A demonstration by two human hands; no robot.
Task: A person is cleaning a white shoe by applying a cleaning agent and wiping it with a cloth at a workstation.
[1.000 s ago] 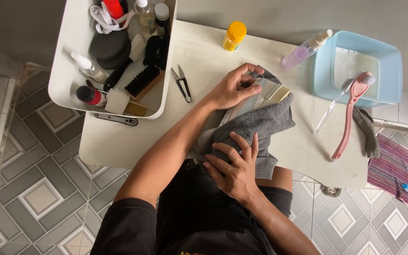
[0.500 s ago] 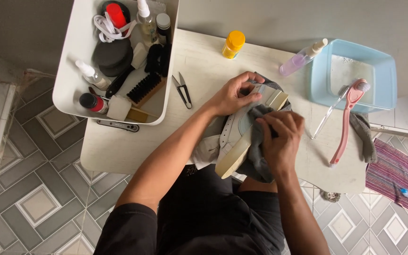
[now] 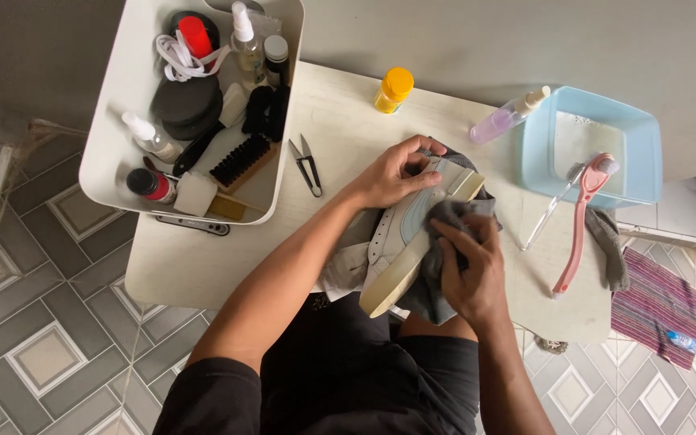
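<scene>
Caddy (image 3: 114, 121): white tub at the far left of the tabletop (image 3: 203, 250), holding bottles, brushes and sponges.
Scissors (image 3: 306, 163): small black pair, just right of the caddy.
Left hand (image 3: 392, 173): grip clamped on the far end of the shoe, forearm stretched across the tabletop.
Shoe (image 3: 400, 242): pale sneaker tilted on its side at the near edge, sole facing right.
Change: a second ago the cloth covered the shoe; now the sole is bared and being wiped.
Right hand (image 3: 470, 270): fingers closed on the grey cloth (image 3: 437, 278), pressed against the sole.
Basin (image 3: 590, 145): blue, far right, pink brush (image 3: 577, 221) leaning on it.
</scene>
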